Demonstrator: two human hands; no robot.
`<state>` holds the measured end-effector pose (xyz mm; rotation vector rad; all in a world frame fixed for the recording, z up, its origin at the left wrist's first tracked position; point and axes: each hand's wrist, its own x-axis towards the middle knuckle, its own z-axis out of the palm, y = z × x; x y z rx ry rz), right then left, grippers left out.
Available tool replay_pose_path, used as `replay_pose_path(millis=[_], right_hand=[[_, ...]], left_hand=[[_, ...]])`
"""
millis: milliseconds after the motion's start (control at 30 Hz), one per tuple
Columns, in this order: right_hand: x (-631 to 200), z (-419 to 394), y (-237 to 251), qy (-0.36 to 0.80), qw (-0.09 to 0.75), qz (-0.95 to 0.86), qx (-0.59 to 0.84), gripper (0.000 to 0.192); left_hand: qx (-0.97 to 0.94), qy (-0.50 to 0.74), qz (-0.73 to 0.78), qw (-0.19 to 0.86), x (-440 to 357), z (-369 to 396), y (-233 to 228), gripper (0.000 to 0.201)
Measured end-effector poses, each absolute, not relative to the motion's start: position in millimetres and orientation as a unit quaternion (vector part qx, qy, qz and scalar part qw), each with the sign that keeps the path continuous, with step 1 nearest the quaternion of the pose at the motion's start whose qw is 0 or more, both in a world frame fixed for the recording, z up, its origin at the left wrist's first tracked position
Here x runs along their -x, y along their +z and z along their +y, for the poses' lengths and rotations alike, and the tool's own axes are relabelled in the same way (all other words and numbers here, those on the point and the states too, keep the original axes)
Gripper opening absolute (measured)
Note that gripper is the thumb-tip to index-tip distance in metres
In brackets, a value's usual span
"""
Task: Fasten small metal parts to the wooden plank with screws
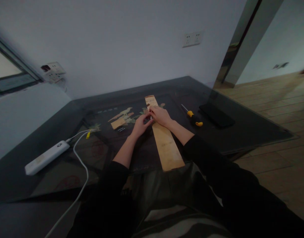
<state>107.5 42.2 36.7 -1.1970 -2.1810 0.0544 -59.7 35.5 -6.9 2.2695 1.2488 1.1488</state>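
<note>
The left hand point(140, 125) and the right hand point(160, 115) meet in the middle, with their fingers bent and the tips close together. A tiny whitish thing point(151, 117) peeks out between the fingertips — it is too small to tell what it is, and I cannot tell if either hand is gripping it.

Right under the fingers is a long, flat, pale yellow wooden board point(168, 145). The right hand lies over it, and the left hand is at its left edge. One end of the board sticks out past the fingers, and the other end comes back toward the person's lap.

Near the fingers, on the left, is a small, flat, light tan wooden piece point(118, 123). A few thin, shiny metal sticks point(121, 129) lie just beside it.

To the right of the fingers, a bit farther off, is a yellow and black screwdriver point(194, 119) with a thin metal shaft. Past that lies a flat black slab point(217, 115).

Well apart from the fingers, far to the left, is a long white power strip point(48, 157) — a white cord point(84, 158) curls beside it. All these things are on a dark, shiny table point(246, 138). Beyond the fingers and the table stands a pale wall point(129, 49) with white sockets point(192, 39).
</note>
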Motion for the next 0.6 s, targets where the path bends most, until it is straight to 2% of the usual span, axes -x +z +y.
replay_pose_path(millis=[167,300,433,600], right_hand=[[-107.6,52.1,35.5,0.169,0.451,-0.760,0.436,0.009],[-111.2,61.9,33.6,0.317,0.500,-0.679,0.434,0.006],[-117.6,68.3,33.5,0.367,0.502,-0.659,0.423,0.011],[-126.3,65.8,41.7,0.420,0.423,-0.696,0.401,0.019]], left_hand=[[-0.795,0.385,0.443,0.151,59.0,34.8,-7.3,0.030],[-0.792,0.379,0.454,0.149,59.8,32.8,-5.1,0.032],[-0.804,0.367,0.451,0.127,60.5,31.3,-2.9,0.034],[-0.810,0.360,0.447,0.118,60.1,30.6,-2.6,0.034]])
